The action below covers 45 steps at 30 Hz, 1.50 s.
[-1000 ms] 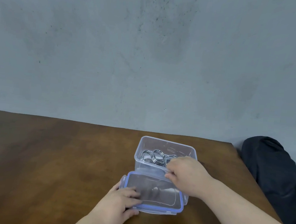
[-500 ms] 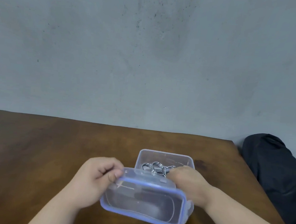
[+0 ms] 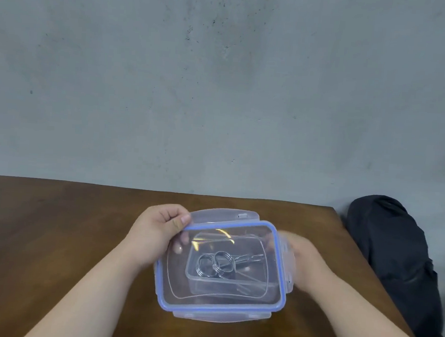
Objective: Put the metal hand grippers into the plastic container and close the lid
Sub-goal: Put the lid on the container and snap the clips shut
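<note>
Pinching the far-left corner of the lid [image 3: 222,268], the fingers [image 3: 179,219] of the left hand [image 3: 156,232] were closed on its blue-rimmed edge, thumb on top. The right hand [image 3: 300,260] sat against the lid's right side by the latch flap; it was motion-blurred and partly behind the plastic, so whether its fingers were gripping or only steadying could not be told.

Change noted: a second earlier the lid lay flat on the bench [image 3: 53,235] in front of the box; half a second earlier it was lifted and tilted; now it was held over the plastic container [image 3: 224,276], roughly level and seemingly not yet seated. The metal hand grippers [image 3: 217,264] were visible through the clear lid, lying inside the container, coils to the left and handles running right.

Judgement: loading was done; what remained was lowering the lid square onto the rim and snapping the flaps down. A dark bag [image 3: 394,259] lay off the bench's right end, well apart.
</note>
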### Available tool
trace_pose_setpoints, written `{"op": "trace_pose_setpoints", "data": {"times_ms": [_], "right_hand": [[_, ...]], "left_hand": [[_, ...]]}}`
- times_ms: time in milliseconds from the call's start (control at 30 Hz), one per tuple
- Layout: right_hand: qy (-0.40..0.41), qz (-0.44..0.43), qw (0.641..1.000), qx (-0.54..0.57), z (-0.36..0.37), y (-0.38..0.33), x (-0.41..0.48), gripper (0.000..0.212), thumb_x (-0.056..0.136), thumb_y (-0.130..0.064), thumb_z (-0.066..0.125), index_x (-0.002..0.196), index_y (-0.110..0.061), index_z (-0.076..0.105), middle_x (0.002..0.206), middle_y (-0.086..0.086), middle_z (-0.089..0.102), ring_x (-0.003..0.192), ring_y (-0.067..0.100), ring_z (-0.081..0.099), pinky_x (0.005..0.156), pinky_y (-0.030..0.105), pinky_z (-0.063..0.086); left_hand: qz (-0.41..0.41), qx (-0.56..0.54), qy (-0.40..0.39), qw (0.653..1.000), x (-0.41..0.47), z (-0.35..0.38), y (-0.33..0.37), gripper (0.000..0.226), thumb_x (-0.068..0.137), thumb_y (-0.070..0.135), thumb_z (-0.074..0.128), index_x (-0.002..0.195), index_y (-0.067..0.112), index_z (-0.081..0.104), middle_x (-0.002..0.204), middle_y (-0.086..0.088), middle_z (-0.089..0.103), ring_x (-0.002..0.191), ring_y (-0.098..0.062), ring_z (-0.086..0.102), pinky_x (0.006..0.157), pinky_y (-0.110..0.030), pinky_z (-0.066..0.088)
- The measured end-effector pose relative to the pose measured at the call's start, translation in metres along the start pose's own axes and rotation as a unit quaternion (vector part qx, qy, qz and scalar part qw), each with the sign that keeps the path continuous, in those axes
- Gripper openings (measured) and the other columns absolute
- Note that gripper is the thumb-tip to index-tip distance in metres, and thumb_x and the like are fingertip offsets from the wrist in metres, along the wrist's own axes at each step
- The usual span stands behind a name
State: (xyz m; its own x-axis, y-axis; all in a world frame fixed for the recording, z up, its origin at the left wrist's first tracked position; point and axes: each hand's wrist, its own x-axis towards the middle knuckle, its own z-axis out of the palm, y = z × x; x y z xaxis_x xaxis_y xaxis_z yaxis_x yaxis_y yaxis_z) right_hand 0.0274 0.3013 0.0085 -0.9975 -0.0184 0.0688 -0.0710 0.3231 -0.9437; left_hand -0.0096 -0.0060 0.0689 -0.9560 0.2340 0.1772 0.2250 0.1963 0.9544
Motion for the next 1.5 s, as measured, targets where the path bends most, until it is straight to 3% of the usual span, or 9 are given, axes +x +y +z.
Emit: {"op": "trace_pose_setpoints", "data": {"times_ms": [33,133,267,400,600,833,1067,1267,1500], "right_hand": [[0.034,0.016,0.992,0.121,0.006,-0.031,0.005,0.036,0.096,-0.023,0.057,0.064,-0.021,0.074,0.066,0.002,0.069,0.066,0.024,0.058,0.068,0.035,0.046],[0.062,0.006,0.979,0.194,-0.002,-0.050,0.008,0.057,0.110,-0.036,0.035,0.078,-0.010,0.074,0.072,0.014,0.071,0.061,0.027,0.065,0.058,0.031,0.052],[0.113,-0.031,0.993,0.032,0.008,-0.044,0.014,0.035,0.103,-0.025,0.057,0.074,-0.005,0.060,0.064,0.000,0.058,0.056,0.015,0.050,0.060,0.033,0.040],[0.156,0.022,0.986,0.046,0.012,-0.022,0.027,0.044,0.103,-0.025,0.057,0.059,-0.019,0.052,0.050,-0.012,0.050,0.042,0.005,0.040,0.058,0.033,0.033],[0.166,0.118,0.979,-0.015,0.020,0.002,0.044,0.037,0.099,-0.037,0.057,0.070,-0.015,0.056,0.069,0.012,0.065,0.064,0.022,0.056,0.064,0.037,0.045],[0.183,0.146,0.967,-0.097,0.025,0.014,0.057,0.027,0.099,-0.022,0.051,0.081,-0.013,0.068,0.084,0.005,0.073,0.078,0.024,0.066,0.069,0.038,0.051],[0.174,0.153,0.955,-0.184,0.029,0.017,0.062,0.029,0.101,-0.027,0.052,0.080,-0.020,0.070,0.078,-0.003,0.073,0.073,0.015,0.065,0.063,0.033,0.052],[0.162,0.164,0.955,-0.185,0.029,0.016,0.062,0.027,0.102,-0.026,0.053,0.088,-0.023,0.076,0.085,-0.006,0.074,0.079,0.012,0.065,0.075,0.036,0.058],[0.174,0.208,0.962,-0.022,0.026,0.018,0.056,0.026,0.100,-0.013,0.056,0.089,-0.003,0.077,0.104,0.023,0.076,0.104,0.045,0.067,0.095,0.057,0.056]], "left_hand": [[-0.011,0.012,-0.001,1.000,0.006,0.003,0.000,0.042,0.107,0.001,0.053,0.067,0.009,0.061,0.049,0.002,0.064,0.034,-0.007,0.051,0.040,-0.013,0.040],[-0.036,0.039,-0.008,0.999,0.028,0.012,-0.001,0.040,0.108,0.004,0.052,0.069,0.010,0.061,0.048,0.003,0.064,0.033,-0.007,0.051,0.040,-0.016,0.039],[-0.077,0.033,-0.037,0.996,0.055,0.025,-0.007,0.038,0.107,0.013,0.057,0.069,0.015,0.062,0.055,0.001,0.066,0.035,-0.009,0.052,0.045,-0.023,0.036],[-0.135,0.018,-0.007,0.991,0.064,0.025,-0.023,0.042,0.105,0.032,0.061,0.066,0.016,0.059,0.056,-0.003,0.064,0.037,-0.017,0.050,0.041,-0.022,0.038],[-0.189,0.057,0.053,0.979,0.052,0.022,-0.064,0.017,0.099,0.012,0.068,0.083,0.008,0.071,0.064,-0.004,0.068,0.050,-0.019,0.057,0.050,-0.025,0.044],[-0.200,0.088,0.112,0.969,0.055,0.037,-0.078,0.017,0.098,0.018,0.072,0.083,0.012,0.078,0.060,-0.002,0.072,0.040,-0.020,0.055,0.037,-0.022,0.043],[-0.205,0.177,0.108,0.957,0.061,0.036,-0.083,0.025,0.097,0.025,0.070,0.073,0.025,0.077,0.072,0.004,0.077,0.061,-0.018,0.068,0.058,-0.025,0.050],[-0.213,0.194,0.104,0.952,0.060,0.036,-0.085,0.022,0.098,0.027,0.069,0.079,0.023,0.080,0.074,0.002,0.078,0.061,-0.019,0.069,0.056,-0.025,0.050],[-0.209,0.226,0.098,0.946,0.058,0.041,-0.085,0.022,0.100,0.026,0.065,0.085,0.022,0.082,0.081,0.005,0.078,0.079,-0.018,0.072,0.064,-0.027,0.052]]}}
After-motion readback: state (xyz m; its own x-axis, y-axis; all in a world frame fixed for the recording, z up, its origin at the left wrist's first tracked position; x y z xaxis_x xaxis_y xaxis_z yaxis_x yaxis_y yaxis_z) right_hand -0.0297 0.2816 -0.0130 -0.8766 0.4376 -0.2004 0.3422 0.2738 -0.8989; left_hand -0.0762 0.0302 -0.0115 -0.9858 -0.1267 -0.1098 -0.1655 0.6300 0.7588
